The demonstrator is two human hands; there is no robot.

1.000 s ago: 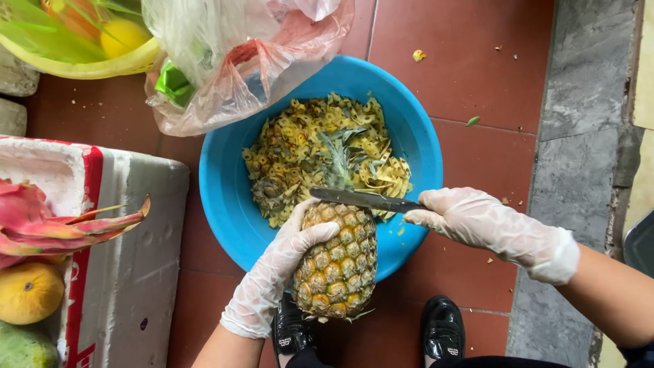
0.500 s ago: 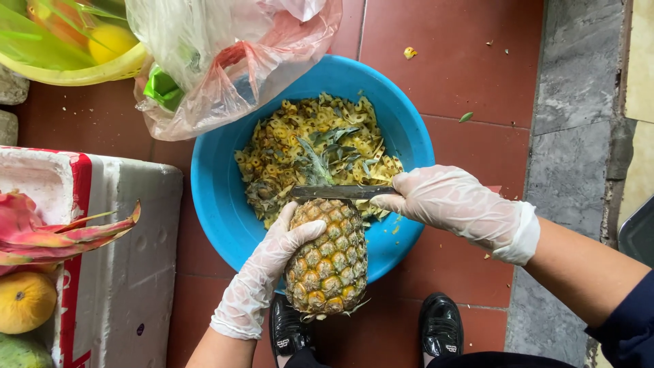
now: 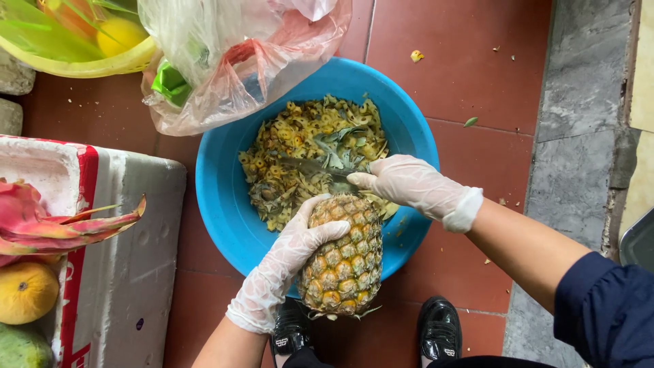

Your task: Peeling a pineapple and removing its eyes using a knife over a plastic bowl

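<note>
The pineapple (image 3: 343,255) stands over the near rim of the blue basin (image 3: 218,197), its cut top end pointing into the basin and its base toward the person's black shoes (image 3: 441,327). The crown is off; the skin is intact on the visible side.

The left hand (image 3: 289,262), in a thin clear glove, is wrapped around the pineapple's left flank, thumb across the upper part, fingers closed on the fruit. The right hand (image 3: 409,184), also gloved, is closed around the handle of a knife (image 3: 310,165). The blade lies flat over the scraps just beyond the pineapple's top, pointing to the basin's left side. Whether the blade touches the fruit cannot be told.

Inside the basin lies a heap of yellow pineapple peelings (image 3: 293,157) with green crown leaves (image 3: 344,146) on top.

A clear and pink plastic bag (image 3: 231,54) overhangs the basin's far left rim. Beyond it sits a yellow bowl (image 3: 82,65) holding fruit. Left of the basin stands a white foam box (image 3: 129,252) carrying a pink dragon fruit (image 3: 41,221) and a yellow fruit (image 3: 27,292). The basin rests on red floor tiles (image 3: 470,61).
</note>
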